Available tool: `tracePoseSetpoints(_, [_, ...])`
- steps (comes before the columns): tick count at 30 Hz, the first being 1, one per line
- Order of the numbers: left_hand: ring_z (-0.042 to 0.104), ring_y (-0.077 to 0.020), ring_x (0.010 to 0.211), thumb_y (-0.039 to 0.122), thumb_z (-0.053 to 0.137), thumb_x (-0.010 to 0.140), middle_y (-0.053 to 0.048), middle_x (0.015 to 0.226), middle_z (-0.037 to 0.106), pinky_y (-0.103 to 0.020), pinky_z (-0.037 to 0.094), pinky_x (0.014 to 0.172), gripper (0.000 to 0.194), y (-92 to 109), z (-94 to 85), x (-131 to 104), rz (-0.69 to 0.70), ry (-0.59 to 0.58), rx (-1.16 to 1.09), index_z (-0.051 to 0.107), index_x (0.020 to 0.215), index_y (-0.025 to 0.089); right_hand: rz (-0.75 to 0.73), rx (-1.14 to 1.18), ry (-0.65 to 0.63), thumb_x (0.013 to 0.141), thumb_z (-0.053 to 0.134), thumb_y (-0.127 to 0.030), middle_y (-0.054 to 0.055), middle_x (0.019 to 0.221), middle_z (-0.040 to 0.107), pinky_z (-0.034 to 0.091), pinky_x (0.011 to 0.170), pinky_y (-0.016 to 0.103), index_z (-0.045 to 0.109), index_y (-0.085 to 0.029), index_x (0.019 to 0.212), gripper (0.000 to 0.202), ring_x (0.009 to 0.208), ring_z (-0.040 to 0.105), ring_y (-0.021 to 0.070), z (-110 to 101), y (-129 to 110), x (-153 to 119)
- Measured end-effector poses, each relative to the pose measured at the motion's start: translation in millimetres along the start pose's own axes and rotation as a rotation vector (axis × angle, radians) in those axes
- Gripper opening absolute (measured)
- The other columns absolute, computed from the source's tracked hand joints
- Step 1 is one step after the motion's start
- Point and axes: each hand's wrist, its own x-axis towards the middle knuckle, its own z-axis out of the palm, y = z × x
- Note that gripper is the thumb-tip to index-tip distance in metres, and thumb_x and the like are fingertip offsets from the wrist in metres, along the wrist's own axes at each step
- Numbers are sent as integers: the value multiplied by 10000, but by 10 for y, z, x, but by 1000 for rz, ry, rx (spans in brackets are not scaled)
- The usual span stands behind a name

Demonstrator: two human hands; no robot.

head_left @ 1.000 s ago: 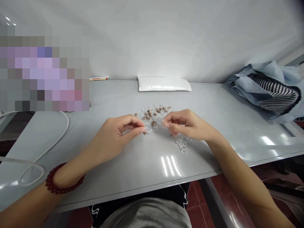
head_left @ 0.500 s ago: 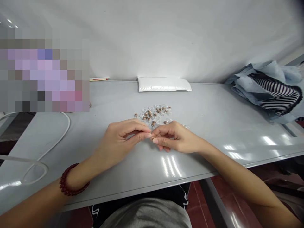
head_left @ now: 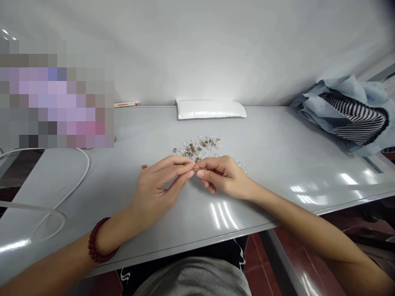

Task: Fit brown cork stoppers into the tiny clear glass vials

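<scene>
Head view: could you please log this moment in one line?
left hand: at small piece, grip unclear; right hand: pinching it; clear and brown pieces: on table beyond hands; white packet: farther back

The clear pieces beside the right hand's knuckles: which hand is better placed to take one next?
Probably the right hand: the clear pieces lie beside it, while the left hand is farther off. Their fingers meet at a small piece, so the right may need freeing.

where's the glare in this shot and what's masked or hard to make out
Head view: white streaks glare off the glossy table; head view: blocky pixelation masks part of the left side; head view: the small item where the left hand and right hand meet is too indistinct to identify.
</scene>
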Motion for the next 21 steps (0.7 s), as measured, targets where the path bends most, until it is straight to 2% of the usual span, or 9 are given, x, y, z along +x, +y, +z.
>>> tracePoseSetpoints(2, [677,-187,984,313,508,965,-46,1107,724,-325,558,891,231,-12,24,2,23,-4,5,723,1032,267,-13,-25,30,962,526,-324,-44,584,514,364,516,226,640,-145,856,238,504,448,78,-9,20,10])
tracePoseSetpoints(5, [640,-192,1095,279,477,964,-73,1198,683,-327,519,979,298,-17,15,40,47,-88,-15,687,1170,235,-27,-117,45,966,511,-335,-37,603,515,361,528,232,646,-143,864,256,519,444,83,-95,14,24])
tracePoseSetpoints(7, [596,-215,1178,288,497,943,-74,1277,642,-358,495,1022,345,0,-29,72,46,-118,24,649,1248,237,-54,-268,44,966,507,-325,-19,651,550,369,558,240,655,-143,883,249,556,459,91,-195,-8,29])
tracePoseSetpoints(10, [583,-244,1180,322,530,913,-70,1337,603,-366,523,963,400,30,-141,112,-61,-51,127,613,1295,241,-109,-606,126,956,502,-272,14,716,608,370,606,258,664,-140,919,212,599,478,110,-362,-20,27])
tracePoseSetpoints(12, [618,-233,1087,338,541,900,-55,1328,611,-325,553,851,382,27,-231,138,-180,16,154,631,1259,247,-93,-799,213,951,488,-240,37,734,632,361,607,270,668,-132,923,212,596,478,120,-460,5,29])
tracePoseSetpoints(15, [636,-215,989,349,564,876,-19,1272,649,-291,547,759,302,-12,-356,186,-281,59,162,676,1144,268,-29,-889,242,951,482,-234,58,760,653,370,603,277,677,-136,897,225,603,500,131,-572,70,39])
tracePoseSetpoints(21, [620,-265,958,331,519,869,-13,1130,706,-362,514,729,198,-102,-522,271,-289,6,350,685,961,273,-26,-869,259,922,551,-280,58,821,683,436,647,293,714,-169,934,198,676,578,151,-751,52,-13])
